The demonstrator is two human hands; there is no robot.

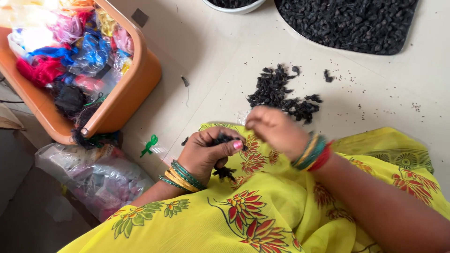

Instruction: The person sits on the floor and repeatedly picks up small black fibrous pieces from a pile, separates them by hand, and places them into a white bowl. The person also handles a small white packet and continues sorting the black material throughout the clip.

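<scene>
My left hand (206, 152) is closed around a small black tufted piece (224, 172), part of which hangs below the fingers over my lap. My right hand (276, 127) hovers just to its right, blurred, fingers pinched together; whether anything sits between them cannot be told. Both wrists wear coloured bangles. A yellow cloth with red flowers (262, 220) covers my lap. On the pale floor just beyond my hands lies a small heap of black crinkly pieces (281, 93).
An orange tub (140, 79) full of coloured threads in plastic bags stands at the left. A clear plastic bag (89, 178) lies below it, a green thread scrap (150, 144) beside. A large pile of black pieces (351, 23) and a white bowl (234, 6) sit at the top.
</scene>
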